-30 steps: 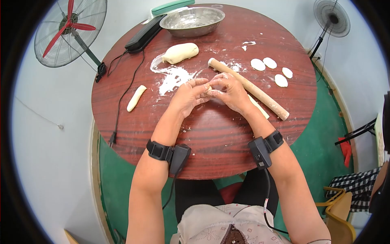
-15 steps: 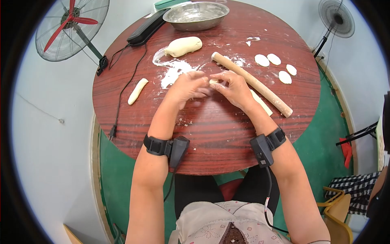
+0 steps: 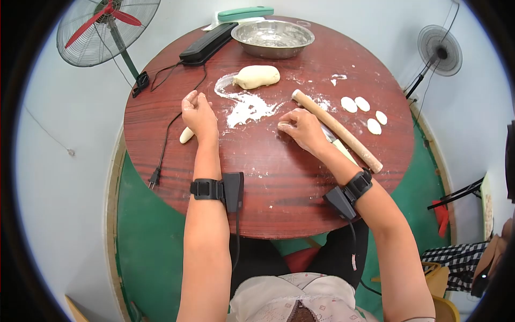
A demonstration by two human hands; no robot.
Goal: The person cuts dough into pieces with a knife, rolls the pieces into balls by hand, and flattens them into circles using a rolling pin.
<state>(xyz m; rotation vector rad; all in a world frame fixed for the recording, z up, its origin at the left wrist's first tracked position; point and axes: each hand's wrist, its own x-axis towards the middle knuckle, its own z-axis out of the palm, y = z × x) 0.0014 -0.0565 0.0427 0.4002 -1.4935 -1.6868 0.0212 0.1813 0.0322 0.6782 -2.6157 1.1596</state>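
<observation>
My left hand (image 3: pixel 200 117) is over a short roll of dough (image 3: pixel 186 135), whose lower end shows beside the wrist. Its fingers are loosely bent with the tips apart, and the palm side is hidden. Over the middle of the table, my right hand (image 3: pixel 303 129) has its fingers bent toward the thumb; whatever they hold is hidden. Partly under that hand lies a knife with a pale handle (image 3: pixel 344 152). A wooden rolling pin (image 3: pixel 338 130) lies slantwise just beyond it. White flour (image 3: pixel 249 109) is spread between the hands, below a thick dough log (image 3: pixel 257 77).
Several flat dough rounds (image 3: pixel 362 103) lie at the right of the round table (image 3: pixel 268 198). A metal basin (image 3: pixel 272 40) and a long black case (image 3: pixel 208 45) stand at the back. A cable with a plug (image 3: pixel 154 177) runs down the left side. Fans flank the table.
My left hand has moved left, away from my right hand, to the short dough roll. My right hand stays near the middle; the small dough piece at its fingertips no longer shows. The view has shifted.
</observation>
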